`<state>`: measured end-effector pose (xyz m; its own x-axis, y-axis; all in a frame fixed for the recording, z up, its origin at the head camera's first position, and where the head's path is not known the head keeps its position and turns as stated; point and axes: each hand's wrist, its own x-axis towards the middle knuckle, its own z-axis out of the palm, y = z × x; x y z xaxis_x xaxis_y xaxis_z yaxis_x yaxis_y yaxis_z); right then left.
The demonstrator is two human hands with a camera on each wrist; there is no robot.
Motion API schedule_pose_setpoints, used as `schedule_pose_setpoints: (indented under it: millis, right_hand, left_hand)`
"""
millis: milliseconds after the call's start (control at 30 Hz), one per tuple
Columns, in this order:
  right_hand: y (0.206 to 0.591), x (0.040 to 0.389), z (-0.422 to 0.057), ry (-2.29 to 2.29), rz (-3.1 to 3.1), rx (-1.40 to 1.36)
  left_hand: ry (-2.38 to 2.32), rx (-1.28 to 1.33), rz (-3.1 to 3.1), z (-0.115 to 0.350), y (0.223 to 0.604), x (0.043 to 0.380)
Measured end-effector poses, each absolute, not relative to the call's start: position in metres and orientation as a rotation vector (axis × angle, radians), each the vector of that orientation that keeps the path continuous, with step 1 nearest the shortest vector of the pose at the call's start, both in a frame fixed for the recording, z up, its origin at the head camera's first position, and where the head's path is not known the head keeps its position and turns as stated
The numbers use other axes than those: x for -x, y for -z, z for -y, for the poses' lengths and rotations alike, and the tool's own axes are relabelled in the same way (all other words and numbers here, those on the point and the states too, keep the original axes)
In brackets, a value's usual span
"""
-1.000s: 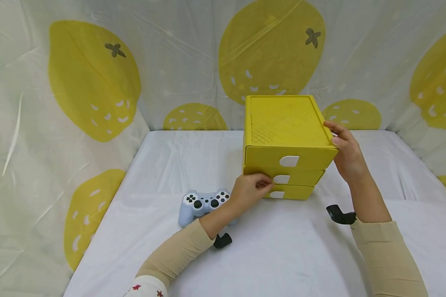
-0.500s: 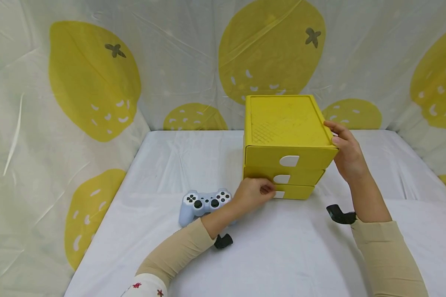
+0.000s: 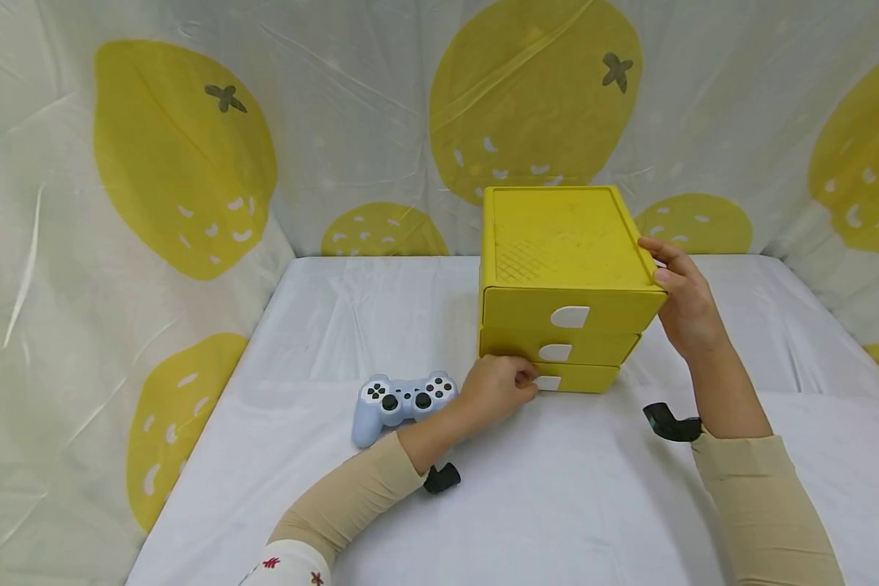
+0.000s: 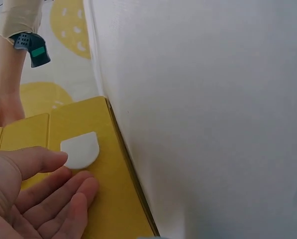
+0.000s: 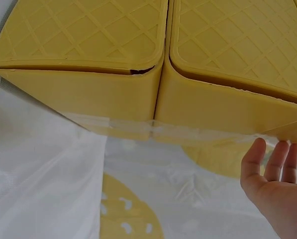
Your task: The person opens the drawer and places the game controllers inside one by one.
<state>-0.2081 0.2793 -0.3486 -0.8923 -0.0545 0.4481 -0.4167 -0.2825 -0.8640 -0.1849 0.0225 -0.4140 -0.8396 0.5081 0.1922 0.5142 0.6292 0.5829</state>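
A yellow three-drawer box (image 3: 564, 236) stands at the back of the table, all drawers closed. Each drawer front carries a white rounded handle tab. My left hand (image 3: 500, 387) is at the bottom drawer, fingers loosely bent. In the left wrist view, its thumb tip touches the edge of the white handle tab (image 4: 81, 149), with the other fingertips just beside it. A firm pinch is not visible. My right hand (image 3: 687, 309) rests its fingertips against the box's right side near the top edge; the right wrist view shows those fingers fairly straight.
A light blue game controller (image 3: 403, 399) lies on the white-covered table (image 3: 557, 505), left of the box and partly behind my left forearm. Lemon-printed sheeting (image 3: 366, 106) hangs behind and on both sides. A black wrist camera (image 3: 671, 423) sticks out from my right wrist.
My left hand has moved down from the middle drawer's handle tab to the bottom drawer's. My right hand, the box and the controller stay in place.
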Motion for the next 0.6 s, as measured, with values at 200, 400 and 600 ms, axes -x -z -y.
schedule_pose_setpoints:
  millis: [200,400,600]
  right_hand:
    - [0.3480,0.2077,-0.2793,-2.263,1.731,-0.571]
    - [0.3486,0.2079,-0.2796,-2.267,1.712,-0.602]
    - [0.3494,0.2086,-0.2800,-2.276,1.697,-0.612]
  left_hand:
    - [0.994,0.926,2.845,-0.0233,0.4156,0.1854]
    - [0.985,0.997,2.833,-0.0227,0.4171,0.1884]
    - [0.983,1.021,2.815,-0.0219,0.4175,0.1914]
